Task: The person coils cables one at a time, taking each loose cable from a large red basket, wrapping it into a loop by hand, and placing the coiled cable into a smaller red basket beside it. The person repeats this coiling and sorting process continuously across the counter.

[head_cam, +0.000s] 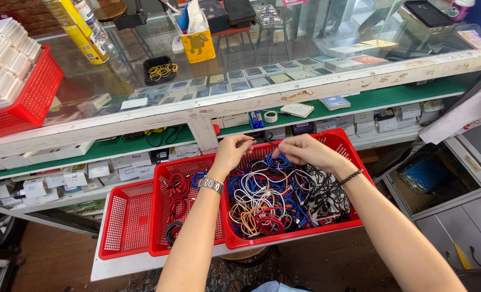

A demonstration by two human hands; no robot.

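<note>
Closest to the camera, both forearms reach out over a row of three red plastic baskets sitting on a white board. The right-hand basket (342, 141) is stuffed with a tangle of cables (283, 200) in blue, white, black, red and orange, and that pile sits right below both hands. The left hand (232, 151), with a metal watch (211, 184) on the wrist, has its fingers curled in and pinched on a thin dark cable (266, 141) held up over the far edge of the pile. The right hand (305, 150), with a dark braided bracelet (350, 176) on the wrist, is closed the same way, fingertips pinching the other end of that same bit of cable, so the two hands are near each other with the strand between them. The middle basket (159, 216) has a few coiled red and black cables, and the left basket (118, 221) sits beside it. Further back there's a green shelf (381, 97) with a roll of tape (270, 116) and small boxes. Beyond that is a glass counter (240, 59) with a black tray of rubber bands (160, 70), a yellow box (198, 46), a yellow spray can (78, 30) and another red basket (32, 97) full of white cards.
</note>
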